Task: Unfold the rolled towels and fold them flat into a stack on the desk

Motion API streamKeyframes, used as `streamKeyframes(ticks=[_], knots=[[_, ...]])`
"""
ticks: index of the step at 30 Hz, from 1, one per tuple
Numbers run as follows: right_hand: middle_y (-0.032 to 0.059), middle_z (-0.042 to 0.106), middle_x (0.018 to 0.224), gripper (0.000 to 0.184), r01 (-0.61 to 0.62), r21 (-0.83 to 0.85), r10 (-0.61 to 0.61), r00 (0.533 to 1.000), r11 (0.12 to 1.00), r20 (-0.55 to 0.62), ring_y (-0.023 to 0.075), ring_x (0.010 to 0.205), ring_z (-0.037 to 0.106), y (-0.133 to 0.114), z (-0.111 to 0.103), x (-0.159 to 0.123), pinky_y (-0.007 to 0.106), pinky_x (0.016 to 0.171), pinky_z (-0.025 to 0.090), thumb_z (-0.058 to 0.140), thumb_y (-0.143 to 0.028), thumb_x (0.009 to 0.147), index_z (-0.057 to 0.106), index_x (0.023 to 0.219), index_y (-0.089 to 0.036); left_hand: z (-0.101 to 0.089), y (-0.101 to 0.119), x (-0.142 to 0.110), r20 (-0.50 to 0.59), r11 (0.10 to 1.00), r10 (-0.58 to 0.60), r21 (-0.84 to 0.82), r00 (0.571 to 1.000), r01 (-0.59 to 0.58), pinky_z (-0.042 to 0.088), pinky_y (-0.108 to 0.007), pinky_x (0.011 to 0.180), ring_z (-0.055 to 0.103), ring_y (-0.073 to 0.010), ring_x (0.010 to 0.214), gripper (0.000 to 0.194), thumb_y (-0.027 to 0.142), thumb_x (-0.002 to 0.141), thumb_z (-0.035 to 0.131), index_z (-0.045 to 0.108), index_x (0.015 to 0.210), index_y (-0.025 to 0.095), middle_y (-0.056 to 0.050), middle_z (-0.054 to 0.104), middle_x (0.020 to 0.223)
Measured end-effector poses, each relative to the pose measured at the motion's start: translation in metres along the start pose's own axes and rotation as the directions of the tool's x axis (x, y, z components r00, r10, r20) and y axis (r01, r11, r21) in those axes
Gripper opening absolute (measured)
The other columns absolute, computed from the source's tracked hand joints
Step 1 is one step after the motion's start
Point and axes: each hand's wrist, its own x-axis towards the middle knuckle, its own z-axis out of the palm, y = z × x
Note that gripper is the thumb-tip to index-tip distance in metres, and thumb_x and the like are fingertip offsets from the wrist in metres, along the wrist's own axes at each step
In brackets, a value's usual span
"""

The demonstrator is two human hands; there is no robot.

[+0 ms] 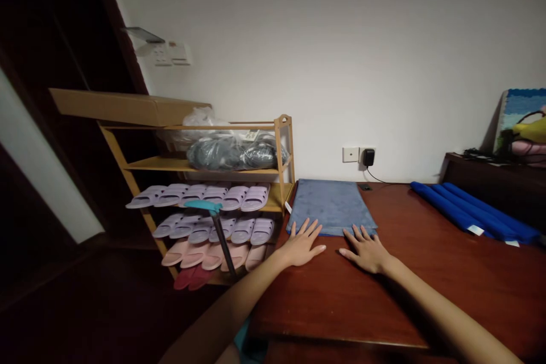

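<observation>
A folded grey-blue cloth (pixel 330 205) lies flat at the back left of the reddish wooden desk (pixel 336 301), close to the wall. My left hand (pixel 301 245) rests palm down with fingers spread, its fingertips on the cloth's near left edge. Across from it, my right hand (pixel 365 250) also lies flat and open, fingertips touching the near right edge. Neither hand grips anything. Farther right on the desk are rolled or folded bright blue cloths (pixel 473 213) with white tags.
Left of the desk stands a wooden shoe rack (pixel 279 165) with several rows of slippers (pixel 256 197) and a cardboard box (pixel 123 108) on top. A teal-topped pole (pixel 222 233) leans before it. A black plug (pixel 368 157) sits in the wall socket, its cable trailing right.
</observation>
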Motion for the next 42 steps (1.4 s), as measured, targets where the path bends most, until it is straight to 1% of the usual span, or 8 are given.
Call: streamKeyframes(ticks=[9, 15, 19, 28, 31, 34, 38, 42], knots=[[0.0103, 0.009, 0.154, 0.084, -0.024, -0.007, 0.023, 0.998, 1.0, -0.065, 0.0325, 0.141, 0.001, 0.006, 0.01, 0.011, 0.055, 0.108, 0.01, 0.011, -0.077, 0.081, 0.015, 0.148, -0.027, 0.01, -0.006, 0.011, -0.096, 0.999, -0.044, -0.004, 0.994, 0.044, 0.005, -0.062, 0.107, 0.008, -0.0281, 0.142, 0.061, 0.059, 0.094, 0.021, 0.027, 0.145, 0.026, -0.006, 0.018, 0.153], [0.0123, 0.009, 0.154, 0.08, -0.064, -0.009, 0.062, 0.984, 0.998, -0.166, 0.0311, 0.141, 0.001, -0.014, 0.019, 0.003, 0.053, 0.108, 0.006, 0.009, -0.072, 0.084, 0.016, 0.149, -0.024, 0.013, -0.002, 0.003, -0.334, 0.996, 0.02, 0.085, 0.942, 0.009, 0.014, -0.043, 0.113, 0.025, -0.0202, 0.138, 0.049, 0.043, 0.098, 0.026, 0.046, 0.134, 0.017, -0.009, 0.04, 0.144], [0.0132, 0.014, 0.153, 0.081, -0.043, 0.005, 0.043, 0.987, 0.999, -0.155, 0.0311, 0.141, 0.006, -0.023, 0.023, 0.004, 0.051, 0.108, 0.011, 0.01, -0.074, 0.083, 0.023, 0.147, -0.025, 0.015, 0.0, 0.0, -0.353, 0.992, -0.01, 0.111, 0.936, 0.053, 0.022, -0.04, 0.111, 0.04, -0.0217, 0.13, 0.047, 0.038, 0.098, 0.027, 0.053, 0.127, 0.012, -0.012, 0.052, 0.134], [0.0083, 0.012, 0.154, 0.079, -0.016, 0.033, 0.021, 0.983, 0.999, -0.181, 0.0284, 0.141, 0.005, -0.013, 0.021, 0.015, 0.051, 0.109, 0.013, 0.013, -0.074, 0.083, 0.018, 0.148, -0.03, 0.016, -0.005, 0.002, -0.304, 0.994, -0.065, 0.06, 0.95, 0.087, 0.023, -0.042, 0.112, 0.031, -0.022, 0.136, 0.053, 0.043, 0.097, 0.028, 0.043, 0.136, 0.011, -0.011, 0.041, 0.143], [0.0033, 0.008, 0.155, 0.075, -0.084, 0.033, 0.089, 0.963, 0.996, -0.253, 0.0236, 0.142, 0.002, 0.023, 0.011, 0.015, 0.05, 0.11, 0.011, 0.016, -0.072, 0.084, 0.011, 0.148, -0.033, 0.016, -0.006, 0.002, -0.328, 0.996, -0.061, 0.04, 0.943, 0.078, 0.021, -0.042, 0.112, 0.029, -0.021, 0.136, 0.053, 0.044, 0.098, 0.026, 0.043, 0.136, 0.012, -0.011, 0.04, 0.144], [0.0074, 0.008, 0.155, 0.075, -0.276, 0.058, 0.28, 0.903, 0.959, -0.325, 0.0247, 0.141, 0.003, 0.089, -0.003, 0.011, 0.053, 0.108, 0.013, 0.017, -0.07, 0.085, 0.018, 0.147, -0.028, 0.015, -0.007, 0.003, -0.34, 0.998, -0.05, 0.024, 0.939, 0.062, 0.021, -0.042, 0.112, 0.027, -0.0208, 0.137, 0.051, 0.044, 0.097, 0.027, 0.042, 0.137, 0.015, -0.01, 0.038, 0.145], [0.0144, 0.012, 0.153, 0.074, -0.536, 0.12, 0.536, 0.749, 0.836, -0.391, 0.0303, 0.141, 0.007, 0.186, -0.012, -0.014, 0.058, 0.106, 0.014, 0.018, -0.065, 0.086, 0.026, 0.145, -0.021, 0.015, -0.01, 0.004, -0.345, 0.999, -0.038, 0.016, 0.938, 0.046, 0.021, -0.043, 0.112, 0.027, -0.0211, 0.137, 0.051, 0.044, 0.097, 0.027, 0.042, 0.137, 0.016, -0.01, 0.037, 0.146], [0.0172, 0.012, 0.152, 0.075, -0.681, 0.173, 0.67, 0.584, 0.712, -0.458, 0.0316, 0.14, 0.008, 0.252, -0.007, -0.041, 0.06, 0.104, 0.015, 0.015, -0.059, 0.087, 0.022, 0.146, -0.015, 0.015, -0.011, 0.006, -0.351, 0.999, -0.03, 0.019, 0.936, 0.039, 0.022, -0.043, 0.111, 0.028, -0.0212, 0.137, 0.051, 0.045, 0.097, 0.028, 0.045, 0.134, 0.015, -0.011, 0.037, 0.146]])
